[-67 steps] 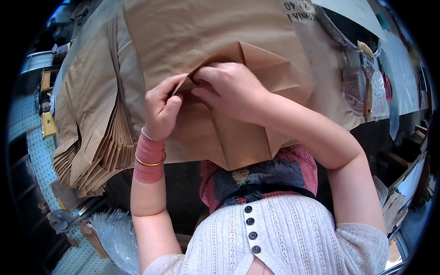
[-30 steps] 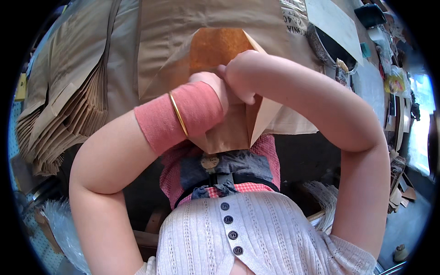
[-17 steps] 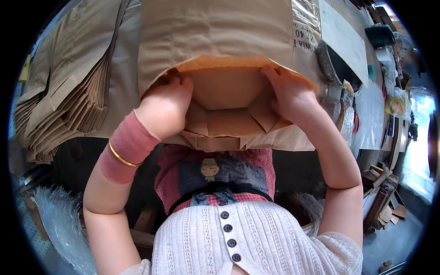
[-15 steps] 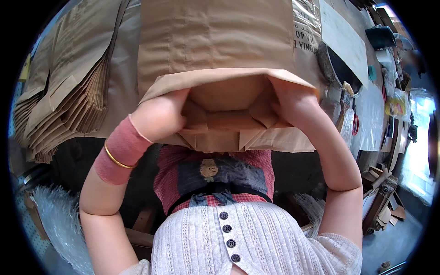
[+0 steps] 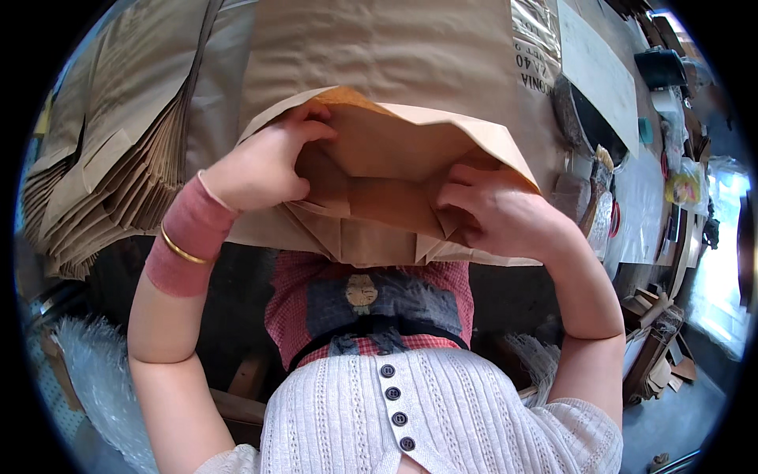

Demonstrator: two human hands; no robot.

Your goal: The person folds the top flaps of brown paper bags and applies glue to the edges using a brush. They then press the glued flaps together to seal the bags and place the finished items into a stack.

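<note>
A large brown paper bag (image 5: 379, 47) lies on the work surface in front of me, its mouth gaping toward my body. The far lip of the mouth is raised in a wavy arch, and folded flaps (image 5: 375, 241) line the near side. At the left end of the mouth is my left hand (image 5: 268, 162), open, with thumb and bent fingers apart against the inner paper. My right hand (image 5: 505, 209) is at the right end, its fingers curled inward and closed on the paper near a folded corner. A pink wristband and a gold bangle (image 5: 181, 246) circle my left forearm.
Stacked folded paper bags (image 5: 118, 166) fan out at the left. To the right lie a brush (image 5: 600, 174), a dark curved scoop-like object (image 5: 580, 118) and a white board (image 5: 596, 71). Clear plastic strands (image 5: 106, 387) hang at the lower left; cardboard scraps (image 5: 663, 355) are at lower right.
Both hands have drawn partly out of the bag's mouth, so more of their fingers show. My left hand has moved up and left. The far lip has risen and become wavy.
</note>
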